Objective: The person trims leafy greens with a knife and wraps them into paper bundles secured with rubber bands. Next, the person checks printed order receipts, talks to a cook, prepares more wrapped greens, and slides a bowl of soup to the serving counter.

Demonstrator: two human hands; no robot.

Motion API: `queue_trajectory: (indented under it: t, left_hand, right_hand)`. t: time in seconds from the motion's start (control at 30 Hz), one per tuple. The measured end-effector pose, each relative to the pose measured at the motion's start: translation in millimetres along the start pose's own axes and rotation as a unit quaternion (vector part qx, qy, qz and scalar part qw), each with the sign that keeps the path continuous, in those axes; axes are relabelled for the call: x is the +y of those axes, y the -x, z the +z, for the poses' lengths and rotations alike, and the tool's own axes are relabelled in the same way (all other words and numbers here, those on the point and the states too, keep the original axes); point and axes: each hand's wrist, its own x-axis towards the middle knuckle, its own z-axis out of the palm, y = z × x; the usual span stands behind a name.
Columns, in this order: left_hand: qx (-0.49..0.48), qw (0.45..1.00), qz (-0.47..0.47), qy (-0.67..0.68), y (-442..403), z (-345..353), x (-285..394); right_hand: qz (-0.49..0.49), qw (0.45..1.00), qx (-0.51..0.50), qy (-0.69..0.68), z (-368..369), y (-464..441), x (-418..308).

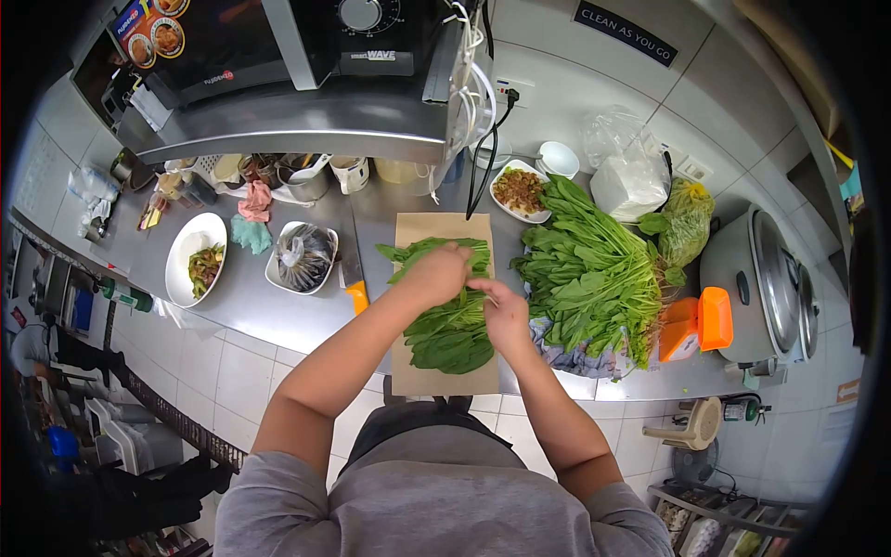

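While left hand (442, 275) curls, right hand (506, 313) points inward.

Bright indoor light; pale sheen on bench (316, 320). Heavy fisheye: bench edge bowed, corners black. Far left dim, soft.

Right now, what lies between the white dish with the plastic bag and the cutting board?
An orange-handled knife lies on the counter between the white dish and the cutting board; the head view shows it.
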Motion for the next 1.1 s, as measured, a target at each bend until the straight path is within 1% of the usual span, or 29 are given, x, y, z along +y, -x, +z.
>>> queue_trajectory:
  t: [0.03, 0.07, 0.1, 0.13, 0.17, 0.2, 0.23, 0.27, 0.3, 0.37, 0.4, 0.43, 0.5, 0.57, 0.6, 0.63, 0.67, 0.7, 0.73, 0.77, 0.8, 0.83, 0.87, 0.9, 0.97, 1.0, 1.03, 1.07, 1.1]
  left_hand:
    - [0.000, 1.000, 0.002, 0.005, 2.9, -2.1, 3.5]
    - [0.002, 0.999, 0.030, -0.036, 7.5, -3.2, 7.1]
    - [0.002, 0.995, 0.059, -0.077, 9.6, -6.1, 10.1]
    - [-0.001, 0.995, 0.062, -0.075, 8.4, -8.6, 7.9]
    - [0.032, 0.996, 0.071, -0.053, 6.3, -12.1, 3.0]
    - [0.063, 0.994, 0.079, -0.031, 3.8, -13.5, -2.2]
    - [0.057, 0.995, 0.080, -0.027, -1.7, -8.8, -10.0]
    - [0.066, 0.995, 0.052, -0.044, -9.7, -0.3, -20.0]
    - [0.079, 0.995, 0.024, -0.062, -16.8, 8.8, -30.1]
    - [0.074, 0.996, 0.012, -0.052, -27.3, 24.3, -51.6]
    - [0.013, 1.000, -0.007, 0.002, -32.5, 32.9, -65.2]
    - [-0.050, 0.997, -0.024, 0.056, -33.7, 32.9, -70.4]
    - [-0.049, 0.996, -0.003, 0.072, -29.0, 33.5, -74.6]
    - [-0.045, 0.995, 0.019, 0.092, -28.7, 31.6, -72.7]
    - [-0.090, 0.987, -0.022, 0.129, -30.6, 28.7, -72.5]
    - [-0.133, 0.975, -0.062, 0.165, -32.0, 23.1, -70.9]
    - [-0.130, 0.976, -0.061, 0.162, -31.3, 17.9, -69.2]
    - [-0.153, 0.952, -0.098, 0.246, -28.0, 9.8, -64.0]
    - [-0.175, 0.919, -0.135, 0.327, -26.8, 4.7, -62.6]
    - [-0.173, 0.920, -0.134, 0.325, -28.9, -0.3, -63.6]
    - [-0.236, 0.865, -0.141, 0.420, -32.6, -5.1, -66.9]
    - [-0.295, 0.796, -0.145, 0.508, -36.4, -7.7, -73.1]
    - [-0.286, 0.762, -0.172, 0.555, -40.2, -8.1, -82.5]
    - [-0.283, 0.764, -0.171, 0.554, -43.1, -9.0, -88.3]
    - [-0.341, 0.741, -0.131, 0.563, -48.4, -12.0, -95.9]
    - [-0.327, 0.774, -0.133, 0.525, -53.0, -11.6, -100.7]
    - [-0.324, 0.775, -0.132, 0.526, -58.4, -9.9, -104.5]
    - [-0.322, 0.827, -0.130, 0.442, -63.7, -6.7, -107.4]
    - [-0.318, 0.871, -0.127, 0.354, -67.4, -3.5, -108.9]
  right_hand:
    - [0.002, 1.000, 0.000, 0.005, -5.5, 12.7, -4.2]
    - [-0.068, 0.993, -0.027, 0.091, -10.5, 27.3, -7.1]
    - [-0.135, 0.974, -0.053, 0.175, -13.9, 41.9, -6.1]
    - [-0.142, 0.962, -0.111, 0.205, -16.3, 59.3, -1.2]
    - [-0.147, 0.947, -0.170, 0.232, -16.6, 76.4, 3.8]
    - [-0.140, 0.948, -0.169, 0.231, -13.9, 89.9, 10.8]
    - [-0.172, 0.918, -0.200, 0.295, -10.1, 102.2, 21.0]
    - [-0.203, 0.882, -0.231, 0.356, -6.9, 112.8, 31.1]
    - [-0.200, 0.883, -0.231, 0.356, -4.3, 118.8, 41.3]
    - [-0.244, 0.861, -0.221, 0.387, -0.2, 120.7, 58.8]
    - [-0.244, 0.862, -0.220, 0.385, -0.1, 119.5, 56.8]
    - [-0.249, 0.869, -0.195, 0.380, -1.3, 116.6, 48.6]
    - [-0.251, 0.877, -0.163, 0.376, -4.5, 106.5, 28.7]
    - [-0.252, 0.878, -0.081, 0.399, -7.7, 85.8, 6.1]
    - [-0.263, 0.878, -0.046, 0.398, -8.4, 73.5, 2.1]
    - [-0.265, 0.877, -0.044, 0.398, -9.3, 60.0, -1.0]
    - [-0.255, 0.876, -0.012, 0.409, -10.1, 45.5, -4.0]
    - [-0.245, 0.874, 0.019, 0.420, -10.5, 30.8, -6.9]
    - [-0.248, 0.873, 0.021, 0.419, -10.1, 16.4, -9.1]
    - [-0.246, 0.867, 0.041, 0.431, -9.2, 2.1, -10.4]
    - [-0.244, 0.860, 0.062, 0.443, -8.1, -10.9, -10.9]
    - [-0.247, 0.860, 0.063, 0.442, -6.2, -22.7, -9.1]
    - [-0.238, 0.856, 0.062, 0.454, -3.7, -34.7, -4.9]
    - [-0.229, 0.852, 0.062, 0.467, -1.0, -46.1, -0.6]
    - [-0.226, 0.852, 0.059, 0.469, 4.3, -64.3, 8.7]
    - [-0.204, 0.850, 0.042, 0.483, 6.4, -72.2, 13.0]
    - [-0.183, 0.847, 0.025, 0.498, 8.6, -78.2, 17.5]
    - [-0.186, 0.847, 0.023, 0.498, 11.4, -81.7, 22.3]
    - [-0.226, 0.849, 0.064, 0.472, 14.6, -83.5, 24.0]
